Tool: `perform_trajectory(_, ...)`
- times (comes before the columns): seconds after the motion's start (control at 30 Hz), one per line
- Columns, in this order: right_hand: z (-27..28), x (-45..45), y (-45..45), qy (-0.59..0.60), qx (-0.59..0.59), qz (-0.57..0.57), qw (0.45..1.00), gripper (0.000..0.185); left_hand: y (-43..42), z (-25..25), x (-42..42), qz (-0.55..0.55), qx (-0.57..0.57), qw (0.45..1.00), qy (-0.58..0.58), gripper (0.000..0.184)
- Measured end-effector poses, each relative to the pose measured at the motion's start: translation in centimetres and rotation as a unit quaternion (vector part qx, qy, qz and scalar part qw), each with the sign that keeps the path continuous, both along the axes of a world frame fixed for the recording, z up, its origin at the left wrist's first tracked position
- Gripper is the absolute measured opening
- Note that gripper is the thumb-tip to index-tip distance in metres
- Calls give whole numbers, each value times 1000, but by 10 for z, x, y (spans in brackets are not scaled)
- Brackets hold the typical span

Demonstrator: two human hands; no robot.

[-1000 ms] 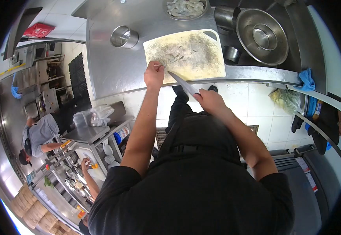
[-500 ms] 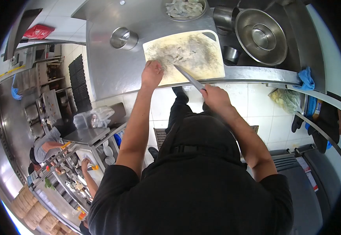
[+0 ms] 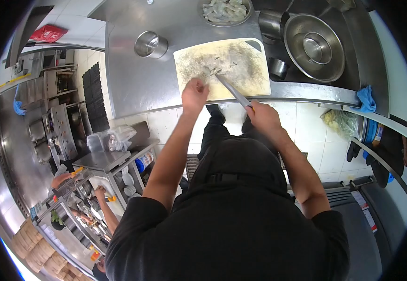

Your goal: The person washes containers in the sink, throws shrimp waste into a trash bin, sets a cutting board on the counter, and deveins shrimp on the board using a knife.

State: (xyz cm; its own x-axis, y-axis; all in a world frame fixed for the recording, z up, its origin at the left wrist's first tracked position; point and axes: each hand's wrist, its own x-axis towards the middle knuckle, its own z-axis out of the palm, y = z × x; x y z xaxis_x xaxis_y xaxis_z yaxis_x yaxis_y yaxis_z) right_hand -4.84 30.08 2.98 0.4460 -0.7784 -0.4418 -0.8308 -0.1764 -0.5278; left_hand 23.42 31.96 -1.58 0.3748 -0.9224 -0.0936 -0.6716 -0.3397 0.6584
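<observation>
Our right hand point(image 3: 265, 118) grips the stiff, probably light knife point(image 3: 233, 90) by its handle, the safe place. Over the board point(image 3: 255, 70), our left hand point(image 3: 194, 98) curls, its hold unclear.

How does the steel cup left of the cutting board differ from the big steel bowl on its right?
The steel cup is narrow and deep; the big bowl is far wider, with sloping walls.
The cup stands directly on the counter, with nothing plainly visible inside; the big bowl has a smaller round vessel at its middle.
Both are round, shiny metal and open at the top.
</observation>
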Motion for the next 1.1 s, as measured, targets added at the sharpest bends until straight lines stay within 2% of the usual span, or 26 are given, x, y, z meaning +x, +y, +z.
perform_trajectory(0.07, 1, 2, -2, 1, -3, 12, 1000, 29, 9, -5, -13, 59, -28, 996, 65, 22)
perform_trajectory(0.17, 6, 7, -2, 4, 10, 23, 1000, 30, 7, 5, -17, 130, -13, 990, 45, 22)
perform_trajectory(0.27, 13, 20, -5, -2, 16, 31, 999, 32, -2, -5, 0, 57, -34, 997, -29, 24)
perform_trajectory(0.3, 14, 23, -5, -5, 16, 32, 999, 32, -9, 7, -3, 49, -2, 998, -25, 31)
perform_trajectory(0.4, 7, 30, -5, 7, 10, 50, 999, 33, -20, 10, 2, -19, 6, 999, -36, 32)
perform_trajectory(0.5, 8, 33, -4, 0, 2, 53, 999, 33, -27, 3, 8, -35, 31, 995, -92, 30)
perform_trajectory(0.6, 8, 33, -2, 13, 19, 35, 999, 33, -25, -1, 6, 3, 5, 998, -66, 24)
perform_trajectory(0.8, 19, 31, 1, 18, 34, 14, 999, 33, -23, -5, 11, 39, 29, 998, -31, 29)
perform_trajectory(1.0, 8, 38, 4, -1, 44, 38, 998, 34, -23, 1, 8, 20, 38, 998, -36, 30)
perform_trajectory(1.1, -1, 31, 8, 9, 53, 8, 998, 35, -24, -2, 9, 21, 56, 997, -43, 30)
